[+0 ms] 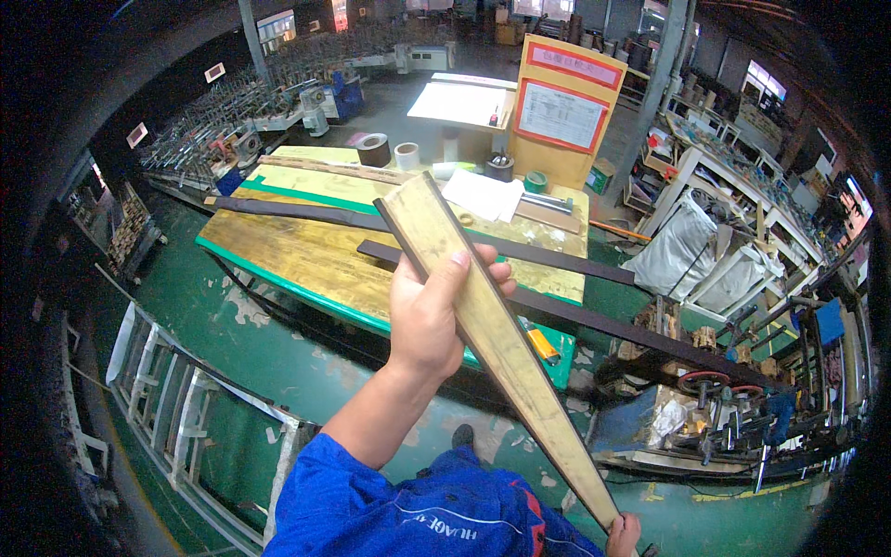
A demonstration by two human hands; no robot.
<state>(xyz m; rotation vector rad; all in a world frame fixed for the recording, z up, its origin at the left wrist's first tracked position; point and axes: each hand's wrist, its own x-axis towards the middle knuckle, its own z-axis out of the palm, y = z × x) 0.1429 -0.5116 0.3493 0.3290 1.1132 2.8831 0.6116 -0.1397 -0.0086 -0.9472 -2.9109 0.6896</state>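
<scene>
A long, narrow yellowish board (517, 364) with dark edges slants across the front of me, its far end raised over the worktable. My left hand (436, 302) grips it near the far end, thumb on the pale face and fingers round the right edge. At the near end, low on the right, my right hand (624, 535) is closed on the same board, only partly visible. Behind it, long dark strips (306, 213) lie on the table (264, 246), some reaching past its right end. A yellow-handled tool (542, 345) lies by the table's right corner.
Tape rolls (373, 148) and white paper (484, 195) are at the table's back, before an upright notice board (562, 116). A white metal frame (181, 399) stands at left. Machinery with red handwheels (703, 382) and a white sack (677, 243) are at right.
</scene>
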